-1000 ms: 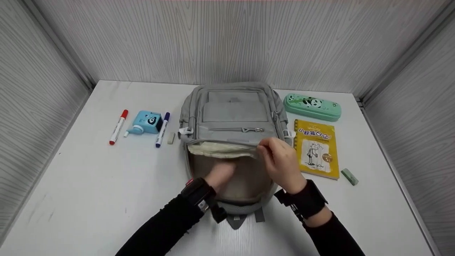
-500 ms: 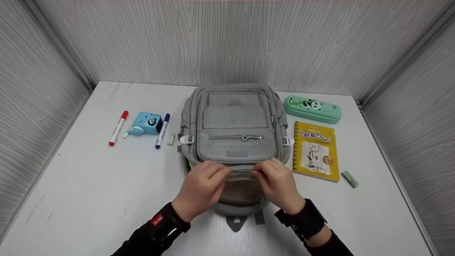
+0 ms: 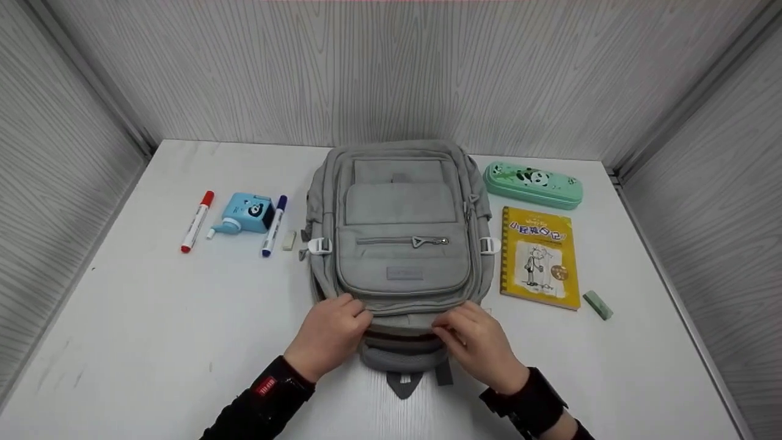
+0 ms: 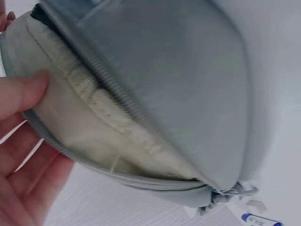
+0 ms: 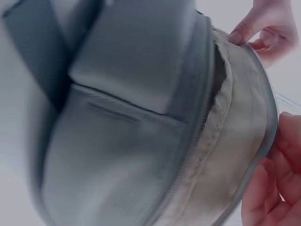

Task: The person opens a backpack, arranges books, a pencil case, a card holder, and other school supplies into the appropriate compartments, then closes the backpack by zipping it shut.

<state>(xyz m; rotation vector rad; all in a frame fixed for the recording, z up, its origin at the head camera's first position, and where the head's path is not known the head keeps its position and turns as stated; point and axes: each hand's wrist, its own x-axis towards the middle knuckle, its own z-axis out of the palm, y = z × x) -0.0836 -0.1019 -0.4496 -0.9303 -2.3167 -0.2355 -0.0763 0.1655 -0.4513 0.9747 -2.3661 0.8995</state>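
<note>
The rim of the backpack's (image 3: 400,244) main opening is pinched on either side by the left hand (image 3: 330,335) and the right hand (image 3: 476,343), fingers curled on the fabric edge. The bag lies flat mid-table; its flap is drawn down almost to the near rim, though a cream-lined gap is left, and the zipper is judged not yet run. Out to the left, two markers (image 3: 195,221), a blue sharpener (image 3: 247,212) and an eraser (image 3: 288,240) are laid; to the right, a yellow book (image 3: 540,256), a green pencil case (image 3: 531,183). Nothing is set across the opening.
</note>
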